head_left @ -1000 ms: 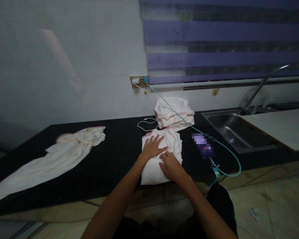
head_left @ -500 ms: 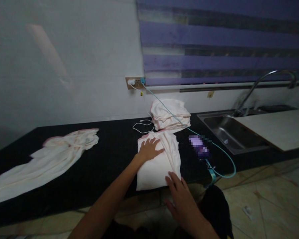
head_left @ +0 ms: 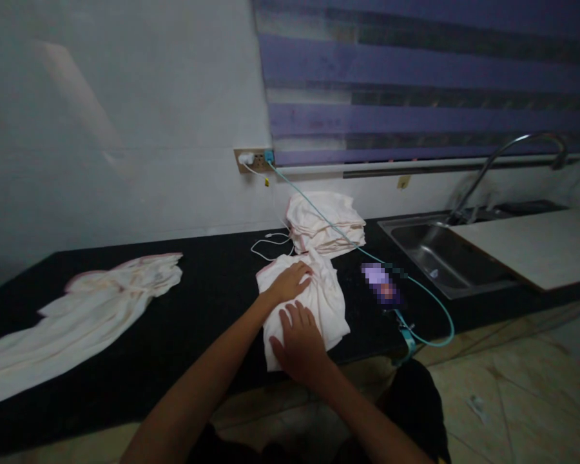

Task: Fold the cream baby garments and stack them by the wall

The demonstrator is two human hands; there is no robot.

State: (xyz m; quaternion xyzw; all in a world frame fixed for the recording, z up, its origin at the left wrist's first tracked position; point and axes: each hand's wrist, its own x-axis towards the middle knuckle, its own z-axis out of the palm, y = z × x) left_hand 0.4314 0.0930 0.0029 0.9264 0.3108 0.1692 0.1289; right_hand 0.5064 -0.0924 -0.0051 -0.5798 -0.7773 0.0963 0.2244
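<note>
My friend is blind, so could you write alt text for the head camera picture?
Both hands, the left hand and the right hand, press flat on a folded white cloth on a black counter. Behind it sits a stack of folded cloths, an unfolded cloth lies far left, a sink right.

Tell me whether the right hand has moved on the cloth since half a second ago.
Yes. The right hand slid leftward along the cloth, farther from the phone.

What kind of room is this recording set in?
Most likely a home kitchen or utility area: a black countertop with a steel sink and curved faucet, under a window blind. Both hands press a white cloth beside a folded stack.
</note>
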